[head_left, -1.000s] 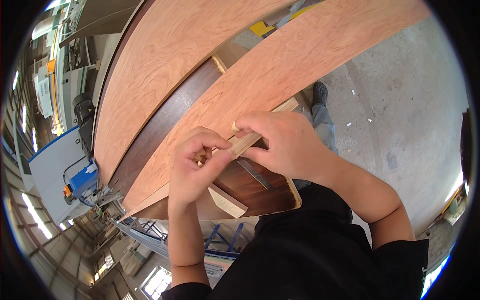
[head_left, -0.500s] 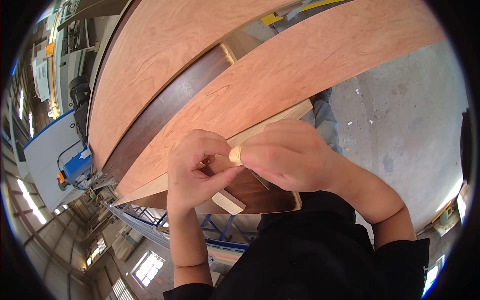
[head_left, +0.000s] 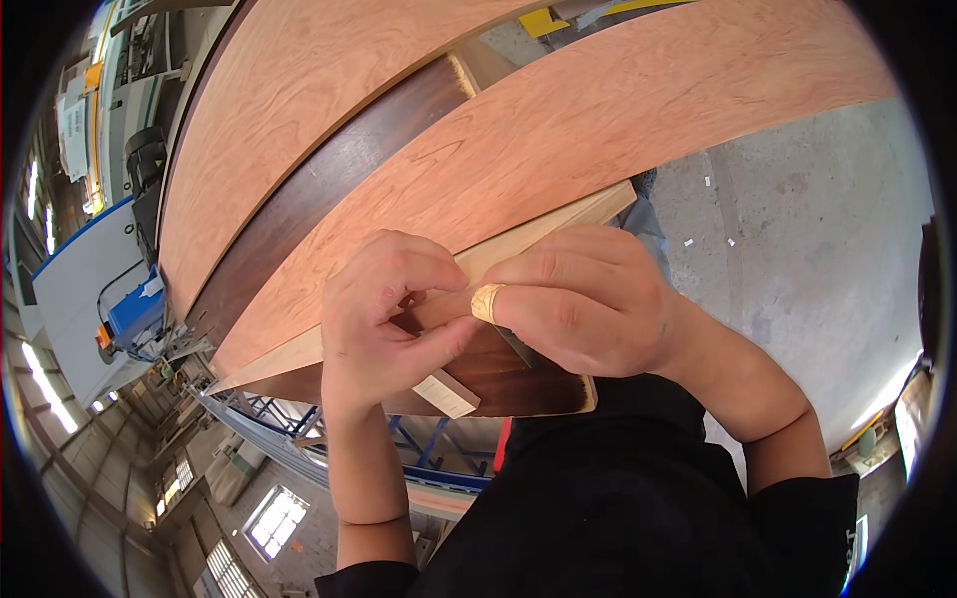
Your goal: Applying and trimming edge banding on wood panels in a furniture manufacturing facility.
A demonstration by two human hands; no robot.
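Above a dark brown board (head_left: 513,384), both of my hands are close together. My left hand (head_left: 384,324) is curled with thumb and forefinger apart and nothing visible between them; its thumb tip is near my right hand (head_left: 588,304). The right hand is closed, thumb pressed to fingers. A crinkled yellowish wrap of tape (head_left: 485,302) goes round the tip of one of its digits. Just below that hand a thin dark strip (head_left: 521,349) shows; I cannot tell if it is held. Beside my left wrist, a small pale wooden block (head_left: 446,394) lies on the board.
Long curved reddish plywood panels (head_left: 429,189) span the space ahead, with a dark board (head_left: 329,174) between them. A pale timber strip (head_left: 558,219) runs behind my hands. Blue metal framing (head_left: 429,453) stands underneath. Concrete floor (head_left: 788,249) lies to the right, machinery (head_left: 135,309) to the left.
My left thumb and forefinger have come away from the yellowish tape and spread apart. The right hand has stayed nearly in place, its taped tip turned a little. The view has shifted slightly.
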